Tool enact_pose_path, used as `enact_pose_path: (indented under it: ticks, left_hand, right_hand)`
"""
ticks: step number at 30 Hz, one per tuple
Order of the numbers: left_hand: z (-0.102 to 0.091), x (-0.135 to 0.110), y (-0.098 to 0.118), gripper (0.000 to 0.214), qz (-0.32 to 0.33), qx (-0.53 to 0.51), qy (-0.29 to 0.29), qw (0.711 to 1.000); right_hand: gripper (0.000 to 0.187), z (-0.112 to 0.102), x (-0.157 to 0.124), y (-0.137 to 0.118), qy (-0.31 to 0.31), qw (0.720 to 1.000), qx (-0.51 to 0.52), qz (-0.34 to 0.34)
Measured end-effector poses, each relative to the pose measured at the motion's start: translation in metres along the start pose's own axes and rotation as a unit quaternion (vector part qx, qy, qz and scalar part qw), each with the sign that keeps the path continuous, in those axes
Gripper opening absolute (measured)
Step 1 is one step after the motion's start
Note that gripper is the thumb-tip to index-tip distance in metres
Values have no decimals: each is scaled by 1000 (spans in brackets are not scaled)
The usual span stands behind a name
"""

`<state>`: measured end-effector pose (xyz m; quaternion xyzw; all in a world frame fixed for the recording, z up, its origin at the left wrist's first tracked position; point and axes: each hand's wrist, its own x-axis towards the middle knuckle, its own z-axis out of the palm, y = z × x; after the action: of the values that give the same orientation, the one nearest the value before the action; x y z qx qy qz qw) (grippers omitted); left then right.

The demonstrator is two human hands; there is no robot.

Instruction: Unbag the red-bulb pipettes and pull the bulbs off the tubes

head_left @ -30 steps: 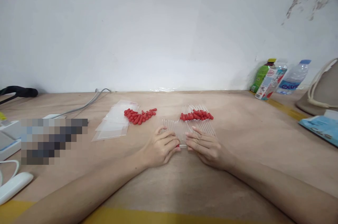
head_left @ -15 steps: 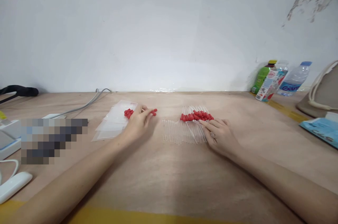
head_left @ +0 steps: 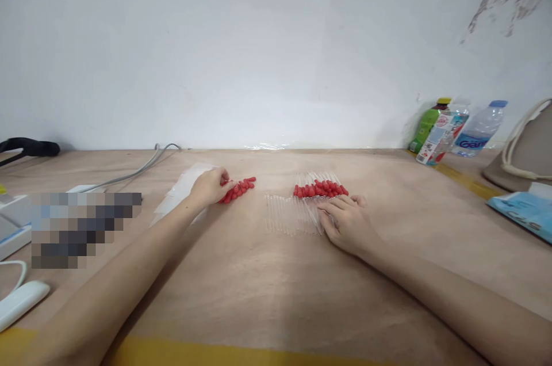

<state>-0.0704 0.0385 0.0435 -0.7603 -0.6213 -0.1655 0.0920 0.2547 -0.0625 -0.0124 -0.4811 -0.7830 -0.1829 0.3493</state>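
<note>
Near the middle of the table, my left hand (head_left: 211, 185) curls its fingers round the near-left end of a loose group of small red rubber bulbs (head_left: 244, 187). Its fingertips are partly hidden. Clear thin bags (head_left: 185, 185) lie under and beside this hand. To the right, a row of clear thin tubes (head_left: 280, 213) lies side by side. My right hand (head_left: 347, 222) rests on the right end of that row, fingers loosely bent and thumb apart, covering some tubes. Just beyond it, more clear tubes with red bulbs (head_left: 321, 189) on their near ends lie in a row.
Plastic bottles (head_left: 440, 130) stand by the wall at the right, near a grey-brown bag (head_left: 526, 153) and a blue packet (head_left: 524, 213). At the left are a grey cable (head_left: 133, 172), a white power strip (head_left: 15, 222) and a white device (head_left: 23, 300).
My left hand has moved left, back over the red bulbs, which now spread in a line towards the right. My right hand has shifted slightly left and nearer over the tubes.
</note>
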Motion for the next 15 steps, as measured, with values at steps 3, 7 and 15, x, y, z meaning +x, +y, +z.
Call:
enact_pose_path:
  ticks: [3,7,15]
  left_hand:
    - [-2,-2,3,30,14,-7,-12,1000]
    - [-3,-4,20,34,61,-19,46,997]
    - [19,-2,90,21,213,-135,-6,968]
  right_hand:
    - [22,-2,0,-2,-38,999,-2,-4]
    - [38,-11,2,-2,-92,995,11,-26]
    - [55,-25,2,17,-156,974,78,-147]
